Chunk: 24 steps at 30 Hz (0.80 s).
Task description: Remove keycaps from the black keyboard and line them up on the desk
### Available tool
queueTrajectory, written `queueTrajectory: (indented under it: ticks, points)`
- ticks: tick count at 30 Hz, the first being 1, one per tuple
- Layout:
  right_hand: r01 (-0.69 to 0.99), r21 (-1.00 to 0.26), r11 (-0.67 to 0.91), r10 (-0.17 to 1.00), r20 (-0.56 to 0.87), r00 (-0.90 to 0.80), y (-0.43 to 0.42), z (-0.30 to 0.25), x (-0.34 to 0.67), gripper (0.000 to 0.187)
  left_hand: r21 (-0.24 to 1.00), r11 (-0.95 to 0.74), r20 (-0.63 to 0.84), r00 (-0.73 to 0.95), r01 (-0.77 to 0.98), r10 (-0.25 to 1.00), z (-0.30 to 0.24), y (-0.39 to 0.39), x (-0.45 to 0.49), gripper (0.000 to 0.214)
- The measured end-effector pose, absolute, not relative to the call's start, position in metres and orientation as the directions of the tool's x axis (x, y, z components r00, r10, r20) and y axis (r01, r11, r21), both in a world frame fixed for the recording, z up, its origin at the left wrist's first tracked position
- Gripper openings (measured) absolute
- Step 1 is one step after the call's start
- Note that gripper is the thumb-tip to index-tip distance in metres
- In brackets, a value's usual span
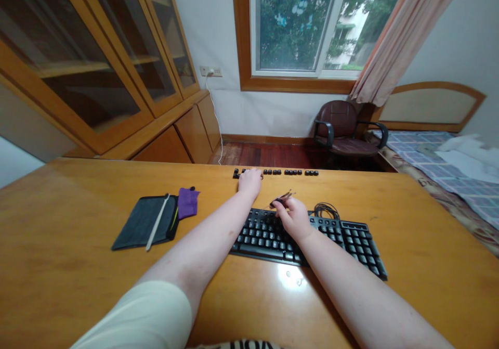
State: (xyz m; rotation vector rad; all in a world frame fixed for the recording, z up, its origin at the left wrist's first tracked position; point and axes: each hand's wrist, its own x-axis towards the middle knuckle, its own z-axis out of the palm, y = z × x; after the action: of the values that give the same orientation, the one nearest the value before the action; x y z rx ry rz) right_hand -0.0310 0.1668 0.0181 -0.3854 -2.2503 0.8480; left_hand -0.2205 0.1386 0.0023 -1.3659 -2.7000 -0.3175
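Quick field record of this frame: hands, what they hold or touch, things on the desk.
left hand: reaches to the row of loose keycaps at the desk's far edge, resting on its left end
right hand: over the keyboard, pinching a small wire tool
desk: wooden
near keyboard: coiled black cable
left side: dark tablet case with a pen on it, purple cloth

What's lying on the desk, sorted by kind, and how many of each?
Keyboard: 1
Keycap row: 1
Keycap puller: 1
Coiled cable: 1
Dark case: 1
Stylus: 1
Purple cloth: 1
Total: 7
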Motion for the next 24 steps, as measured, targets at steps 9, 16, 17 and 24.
queueTrajectory:
  ticks: [9,16,17,24]
  points:
    - [0.03,-0.67,0.742,0.483,0.504,-0.716,0.1657,0.0187,-0.0315,0.028,0.146,0.576,0.18,-0.594,0.804,0.784,0.0031,0.1382,-0.2195,0.02]
    - [0.022,-0.656,0.755,0.471,0.519,-0.713,0.1664,0.0174,-0.0316,0.028,0.155,0.584,0.172,-0.604,0.796,0.778,0.0043,0.1366,-0.2185,0.019]
    - [0.02,-0.659,0.752,0.472,0.516,-0.715,0.1664,0.0172,-0.0316,0.028,0.156,0.587,0.173,-0.607,0.794,0.775,0.0044,0.136,-0.2185,0.019]
    - [0.027,-0.67,0.742,0.478,0.5,-0.722,0.1662,0.0168,-0.0323,0.029,0.156,0.599,0.177,-0.619,0.785,0.765,0.0037,0.1322,-0.2196,0.024]
